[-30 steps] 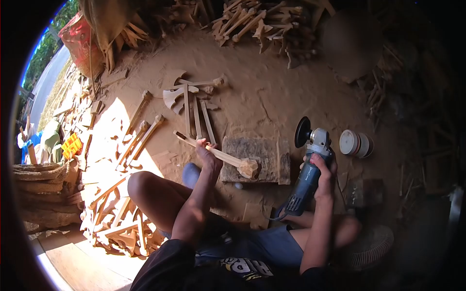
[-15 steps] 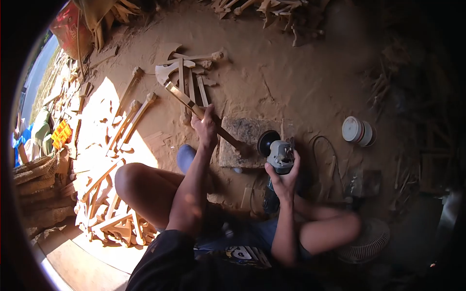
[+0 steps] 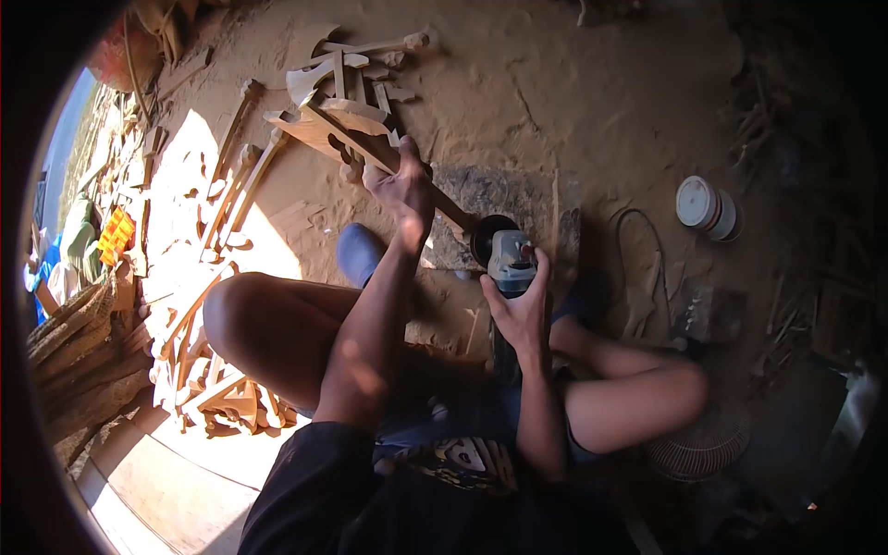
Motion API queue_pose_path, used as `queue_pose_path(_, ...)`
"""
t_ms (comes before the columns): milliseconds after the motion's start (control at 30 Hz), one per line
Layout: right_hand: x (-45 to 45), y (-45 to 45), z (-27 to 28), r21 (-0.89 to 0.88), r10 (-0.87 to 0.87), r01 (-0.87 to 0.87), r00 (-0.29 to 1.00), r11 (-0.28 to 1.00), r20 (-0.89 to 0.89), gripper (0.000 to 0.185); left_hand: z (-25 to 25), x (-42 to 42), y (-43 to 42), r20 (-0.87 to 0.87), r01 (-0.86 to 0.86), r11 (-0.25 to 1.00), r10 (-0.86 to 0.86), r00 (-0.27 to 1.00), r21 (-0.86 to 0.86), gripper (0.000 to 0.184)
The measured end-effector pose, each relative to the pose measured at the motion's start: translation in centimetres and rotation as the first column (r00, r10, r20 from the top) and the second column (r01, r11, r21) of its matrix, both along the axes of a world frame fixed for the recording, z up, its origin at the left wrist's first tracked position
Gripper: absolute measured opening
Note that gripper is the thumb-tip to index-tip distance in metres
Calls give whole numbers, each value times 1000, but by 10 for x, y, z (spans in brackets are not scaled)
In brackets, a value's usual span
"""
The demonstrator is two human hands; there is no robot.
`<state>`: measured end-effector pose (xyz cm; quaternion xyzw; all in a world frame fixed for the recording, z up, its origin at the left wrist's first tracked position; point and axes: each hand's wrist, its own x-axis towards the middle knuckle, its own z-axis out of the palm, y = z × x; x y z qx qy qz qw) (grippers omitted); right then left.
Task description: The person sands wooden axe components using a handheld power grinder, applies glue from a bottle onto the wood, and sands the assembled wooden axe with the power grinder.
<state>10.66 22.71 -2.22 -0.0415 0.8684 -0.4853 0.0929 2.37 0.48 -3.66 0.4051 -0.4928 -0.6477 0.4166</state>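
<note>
My left hand [image 3: 404,192] is closed round the handle of a wooden axe-shaped piece [image 3: 338,128], whose broad blade points away to the upper left. The handle's lower end meets or almost meets the dark round disc [image 3: 492,236] of an angle grinder; I cannot tell whether they touch. My right hand [image 3: 525,310] grips the grinder [image 3: 511,262] by its grey head, thumb on one side and fingers on the other. Beneath both lies a worn wooden board [image 3: 490,190] on the dirt floor.
More carved axe-shaped pieces [image 3: 347,60] lie beyond my left hand. Long wooden sticks [image 3: 254,190] and a heap of cut pieces [image 3: 222,393] are at the left in sunlight. At the right are a white tub [image 3: 698,203], a cable [image 3: 638,217] and a fan [image 3: 703,449].
The wooden axe has been turned, so its blade now shows a broad face. The handle's end and the grinder's disc have come together. The view has shifted slightly.
</note>
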Motion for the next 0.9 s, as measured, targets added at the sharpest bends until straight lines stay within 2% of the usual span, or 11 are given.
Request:
queue_pose_path(67, 0, 0, 0, -1, -1, 1, 999, 1000, 43, 95, 16, -2, 9, -8, 22, 998, -22, 1000, 67, 27)
queue_pose_path(167, 2, 0, 3, 12, -5, 5, 999, 1000, 45, 96, 2, -8, 11, -157, 61, 996, -71, 985, -70, 27)
queue_pose_path(267, 1, 1, 3, 9, -1, 1, 998, 1000, 62, 96, 0, -11, 16, -121, 45, 992, -59, 991, -116, 26)
queue_pose_path(467, 0, 2, 14, 53, 18, -26, 991, 998, 133, 94, 13, -9, 23, -50, 63, 994, -68, 996, -91, 27)
queue_pose_path(700, 4, -1, 20, 230, 36, -66, 991, 971, 128, 92, 4, -10, 25, -118, 84, 988, -100, 988, -129, 28)
queue_pose_path(900, 6, -3, 30, 232, -22, -15, 988, 973, 156, 93, 8, -4, 23, -114, 110, 989, -120, 986, -96, 26)
